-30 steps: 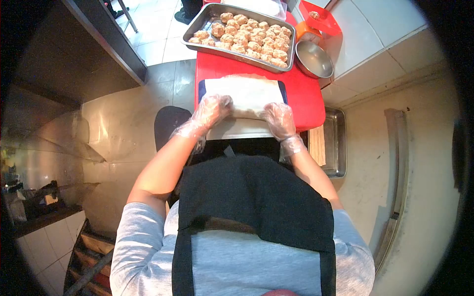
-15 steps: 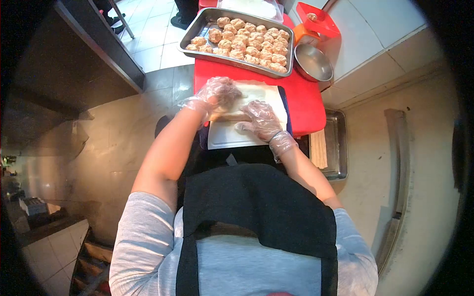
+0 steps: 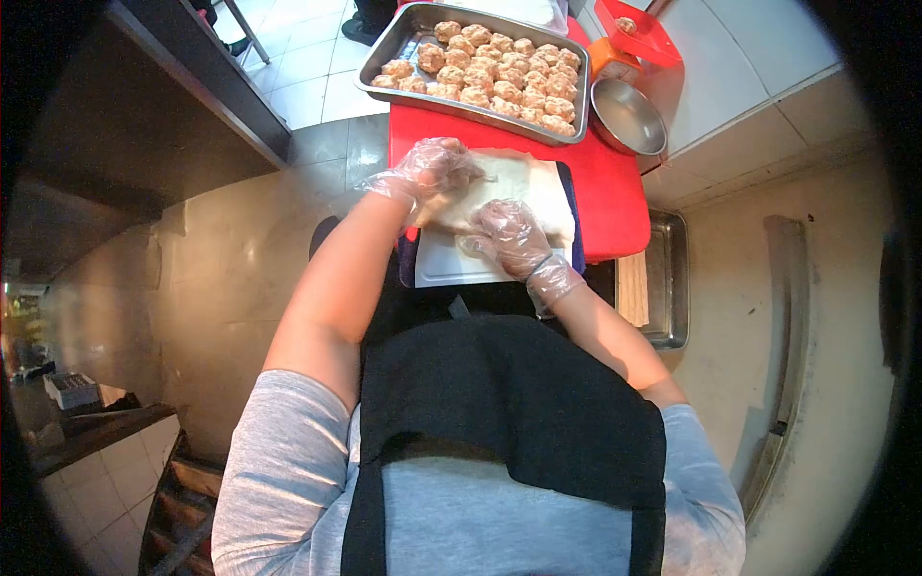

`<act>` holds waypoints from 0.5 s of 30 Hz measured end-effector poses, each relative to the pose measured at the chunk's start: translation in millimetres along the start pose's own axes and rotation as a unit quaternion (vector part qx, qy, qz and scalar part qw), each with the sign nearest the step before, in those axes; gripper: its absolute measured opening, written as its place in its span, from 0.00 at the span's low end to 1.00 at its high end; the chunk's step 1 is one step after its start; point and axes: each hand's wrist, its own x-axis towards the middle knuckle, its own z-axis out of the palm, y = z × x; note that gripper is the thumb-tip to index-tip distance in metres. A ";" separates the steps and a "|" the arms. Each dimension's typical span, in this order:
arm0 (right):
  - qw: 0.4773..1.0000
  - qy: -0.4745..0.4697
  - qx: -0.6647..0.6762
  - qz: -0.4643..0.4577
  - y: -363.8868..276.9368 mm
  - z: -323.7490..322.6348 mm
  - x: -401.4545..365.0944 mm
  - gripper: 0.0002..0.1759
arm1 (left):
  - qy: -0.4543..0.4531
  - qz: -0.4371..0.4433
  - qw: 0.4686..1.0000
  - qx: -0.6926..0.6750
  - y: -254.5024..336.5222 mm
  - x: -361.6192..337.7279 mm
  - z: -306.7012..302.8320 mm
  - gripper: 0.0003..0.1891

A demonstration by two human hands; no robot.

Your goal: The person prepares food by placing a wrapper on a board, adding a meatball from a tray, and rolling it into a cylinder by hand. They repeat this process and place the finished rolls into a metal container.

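Note:
A thin, pale, pliable sheet (image 3: 540,197), like a wrapper, lies over a white cutting board (image 3: 461,264) with a dark blue edge. Clear plastic gloves cover both hands. My left hand (image 3: 442,171) is closed at the sheet's far left side, its fingers curled over the edge. At the near side, my right hand (image 3: 511,235) has its fingers bent and closed on the sheet's edge. The fingertips of both hands are partly hidden by the gloves and the sheet.
Beyond the board, a metal tray (image 3: 379,84) holds several rows of lumpy meatballs (image 3: 480,72). To its right are a steel bowl (image 3: 629,117) and an orange scale (image 3: 612,62) with a red pan (image 3: 653,40). The board rests on a red table (image 3: 615,216).
The right hand's fingers, flatter and more spread before, are now drawn in on the sheet's near edge. The left hand stays at the far left side. The whole view has shifted slightly.

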 end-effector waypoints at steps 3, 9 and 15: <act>0.996 -0.056 -0.050 0.057 -21.1 -18.6 19.5 0.19 | -0.020 0.096 0.992 0.082 -33.8 17.0 10.3 0.22; 0.997 0.058 0.045 -0.001 -19.7 12.0 16.8 0.18 | -0.013 0.071 0.982 -0.175 -88.6 44.6 42.3 0.23; 0.998 -0.040 0.041 0.001 -32.4 0.4 41.5 0.16 | -0.047 0.105 0.990 0.077 -37.1 22.9 8.2 0.19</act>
